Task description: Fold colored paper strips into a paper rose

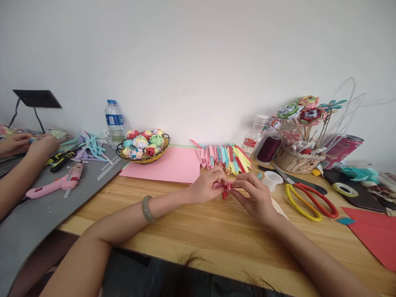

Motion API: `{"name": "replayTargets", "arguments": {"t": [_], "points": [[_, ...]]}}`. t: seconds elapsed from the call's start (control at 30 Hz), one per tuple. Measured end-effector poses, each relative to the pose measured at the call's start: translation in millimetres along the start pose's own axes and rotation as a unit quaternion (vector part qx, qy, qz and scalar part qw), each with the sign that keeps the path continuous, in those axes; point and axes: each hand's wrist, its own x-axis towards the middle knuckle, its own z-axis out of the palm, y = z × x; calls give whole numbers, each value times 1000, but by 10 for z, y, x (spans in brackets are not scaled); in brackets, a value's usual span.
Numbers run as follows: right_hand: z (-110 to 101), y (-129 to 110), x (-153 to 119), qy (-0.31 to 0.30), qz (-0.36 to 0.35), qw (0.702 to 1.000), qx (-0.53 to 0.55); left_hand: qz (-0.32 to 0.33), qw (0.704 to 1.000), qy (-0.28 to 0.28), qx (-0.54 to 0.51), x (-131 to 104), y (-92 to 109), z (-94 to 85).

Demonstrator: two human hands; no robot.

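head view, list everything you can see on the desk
folded paper piece: 1, red and pink, pinched between both hands
folded paper units: a row, pink, yellow, teal, red, behind the hands
pink sheet: 1, flat, left of the row
wire basket: 1, holds multicoloured paper balls
water bottle: 1, clear, blue cap, by the wall
scissors: 1, yellow and red handles, right of the hands
glue gun: 1, pink, grey mat
co-worker's hands: 2, far left
left hand: bangle at wrist
right hand: fingers on paper

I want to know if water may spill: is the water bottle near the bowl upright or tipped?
Upright. The water bottle stands on its base by the wall, blue cap on top, left of the bowl.
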Motion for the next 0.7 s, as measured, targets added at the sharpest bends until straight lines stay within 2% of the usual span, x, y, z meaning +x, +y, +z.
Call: {"name": "replayTargets", "arguments": {"t": [0.13, 0.27, 0.33, 0.5, 0.6, 0.7], "points": [[7, 15, 11, -63, 18, 995, 74, -32, 996, -65, -46, 16, -22, -30], [8, 44, 19, -105, 49, 983, 140, -97, 987, -100, -82, 20, -79, -31], [-4, 36, 37, -116, 69, 978, 160, -141, 978, -106, -114, 14, -114, -22], [-27, -17, 85, -97, 141, 966, 195, -242, 936, -87, -238, -5, -187, 11], [-22, -29, 95, -124, 207, 939, 243, -284, 910, -69, -294, 6, -182, 22], [-31, -33, 122, -144, 290, 886, 331, -342, 875, -57, -338, 34, -128, 15]]}}
